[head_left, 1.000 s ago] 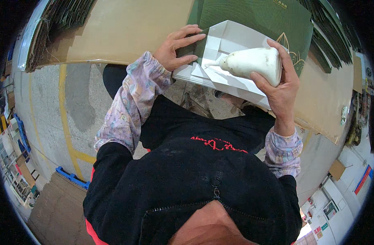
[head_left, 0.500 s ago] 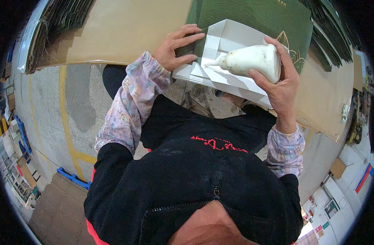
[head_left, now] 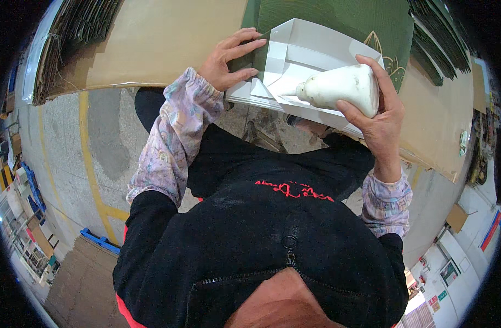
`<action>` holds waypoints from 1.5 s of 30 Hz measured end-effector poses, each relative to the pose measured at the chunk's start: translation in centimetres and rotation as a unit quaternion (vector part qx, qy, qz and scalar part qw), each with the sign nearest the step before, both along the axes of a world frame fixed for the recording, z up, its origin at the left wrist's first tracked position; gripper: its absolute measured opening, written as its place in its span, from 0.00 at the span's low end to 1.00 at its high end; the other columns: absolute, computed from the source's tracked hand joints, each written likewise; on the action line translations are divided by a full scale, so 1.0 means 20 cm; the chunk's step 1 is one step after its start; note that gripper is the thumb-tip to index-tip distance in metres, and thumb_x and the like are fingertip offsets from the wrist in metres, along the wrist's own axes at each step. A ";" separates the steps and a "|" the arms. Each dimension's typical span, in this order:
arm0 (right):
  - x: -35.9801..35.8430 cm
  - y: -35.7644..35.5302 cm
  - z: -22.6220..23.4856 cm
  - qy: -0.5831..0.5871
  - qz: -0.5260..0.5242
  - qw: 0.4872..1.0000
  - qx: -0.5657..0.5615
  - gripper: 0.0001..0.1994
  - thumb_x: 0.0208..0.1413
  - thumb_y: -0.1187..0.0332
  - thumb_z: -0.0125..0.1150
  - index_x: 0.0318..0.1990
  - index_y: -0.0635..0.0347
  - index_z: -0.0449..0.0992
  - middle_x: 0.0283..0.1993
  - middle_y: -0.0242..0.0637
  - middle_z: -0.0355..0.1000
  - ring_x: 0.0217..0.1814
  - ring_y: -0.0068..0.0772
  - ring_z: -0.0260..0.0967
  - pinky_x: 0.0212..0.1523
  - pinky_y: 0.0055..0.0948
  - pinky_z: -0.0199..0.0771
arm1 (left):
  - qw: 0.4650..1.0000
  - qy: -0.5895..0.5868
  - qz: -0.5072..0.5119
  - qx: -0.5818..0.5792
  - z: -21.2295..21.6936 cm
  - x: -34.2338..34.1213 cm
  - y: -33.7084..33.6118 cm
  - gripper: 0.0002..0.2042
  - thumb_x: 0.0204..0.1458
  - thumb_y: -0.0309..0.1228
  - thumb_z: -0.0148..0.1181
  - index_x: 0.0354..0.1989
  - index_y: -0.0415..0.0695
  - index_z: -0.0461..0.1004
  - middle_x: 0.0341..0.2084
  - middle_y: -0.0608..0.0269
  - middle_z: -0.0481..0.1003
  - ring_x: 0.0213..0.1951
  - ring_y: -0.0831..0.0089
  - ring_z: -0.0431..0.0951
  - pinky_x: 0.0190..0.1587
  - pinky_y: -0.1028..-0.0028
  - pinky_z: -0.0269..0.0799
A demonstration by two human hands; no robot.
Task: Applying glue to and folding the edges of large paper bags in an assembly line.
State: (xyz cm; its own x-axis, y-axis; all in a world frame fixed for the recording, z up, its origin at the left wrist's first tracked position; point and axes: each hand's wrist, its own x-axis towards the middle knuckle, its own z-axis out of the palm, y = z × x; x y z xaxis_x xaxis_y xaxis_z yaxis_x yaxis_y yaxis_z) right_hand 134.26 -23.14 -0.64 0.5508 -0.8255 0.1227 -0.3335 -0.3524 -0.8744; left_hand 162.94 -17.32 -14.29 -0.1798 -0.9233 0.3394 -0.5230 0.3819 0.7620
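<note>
The right hand (head_left: 373, 112) was wrapped around a white squeeze bottle (head_left: 340, 87), fingers curled over its wide end and thumb under it. The bottle lay nearly level, its nozzle pointing left and touching the inner face of a white folded carton (head_left: 310, 46). The carton lay partly unfolded, flaps open, at the near edge of a brown cardboard sheet (head_left: 152, 44) covering the bench. Its near edge overhung the sheet toward the person.

The left hand (head_left: 228, 57) was spread flat, fingers apart, pressing on the carton's left flap. The fingertips reached a green printed board (head_left: 338, 19) that lay under and beyond the carton.

Stacks of flat cartons (head_left: 75, 33) stood at the far left, and darker stacks (head_left: 436, 38) at the far right. Both forearms wore patterned sleeves (head_left: 171, 136) over a black jacket (head_left: 261, 240). A grey floor with a yellow line (head_left: 89, 158) showed at the left below the bench.
</note>
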 end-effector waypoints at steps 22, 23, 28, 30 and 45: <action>0.03 -0.02 0.01 -0.005 0.007 1.000 -0.011 0.33 0.36 0.72 0.75 0.55 0.58 0.69 0.45 0.35 0.71 0.45 0.25 0.69 0.47 0.25 0.70 | 1.000 0.007 -0.005 0.007 0.02 0.01 0.00 0.29 0.42 0.26 0.64 0.59 0.47 0.67 0.61 0.57 0.61 0.65 0.59 0.55 0.66 0.61 0.49; 0.02 -0.01 0.01 0.004 0.007 1.000 -0.017 0.33 0.36 0.72 0.75 0.55 0.58 0.69 0.46 0.35 0.70 0.46 0.25 0.69 0.48 0.25 0.70 | 1.000 0.004 -0.005 0.003 0.01 0.00 0.00 0.29 0.43 0.26 0.64 0.59 0.48 0.67 0.61 0.57 0.61 0.65 0.59 0.54 0.66 0.61 0.49; -0.02 0.01 0.01 0.004 0.001 1.000 -0.003 0.33 0.36 0.73 0.75 0.55 0.58 0.69 0.47 0.34 0.70 0.47 0.25 0.68 0.49 0.25 0.70 | 1.000 -0.003 -0.002 0.013 0.01 0.00 0.00 0.29 0.43 0.27 0.64 0.59 0.48 0.67 0.61 0.57 0.60 0.66 0.59 0.54 0.66 0.61 0.49; -0.03 0.02 0.01 -0.007 -0.004 1.000 0.003 0.33 0.36 0.73 0.75 0.55 0.58 0.69 0.47 0.33 0.70 0.47 0.25 0.68 0.49 0.25 0.69 | 1.000 -0.017 0.004 0.007 0.00 0.00 0.00 0.29 0.43 0.27 0.64 0.59 0.48 0.67 0.61 0.57 0.60 0.66 0.59 0.54 0.66 0.61 0.49; -0.17 0.05 0.02 0.014 -0.049 0.998 0.028 0.33 0.36 0.72 0.75 0.56 0.55 0.69 0.48 0.33 0.69 0.48 0.25 0.67 0.50 0.25 0.70 | 1.000 -0.010 0.004 0.007 0.01 0.01 0.00 0.29 0.43 0.26 0.64 0.58 0.46 0.67 0.60 0.56 0.61 0.65 0.59 0.56 0.65 0.63 0.51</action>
State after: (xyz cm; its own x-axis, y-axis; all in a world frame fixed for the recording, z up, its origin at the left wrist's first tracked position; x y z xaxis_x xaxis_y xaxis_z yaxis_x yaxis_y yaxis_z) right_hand 130.84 -22.14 -0.20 0.4691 -0.8811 0.0604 -0.3884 -0.2672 -0.8819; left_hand 163.14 -17.25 -14.13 -0.1795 -0.9290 0.3235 -0.5410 0.3679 0.7563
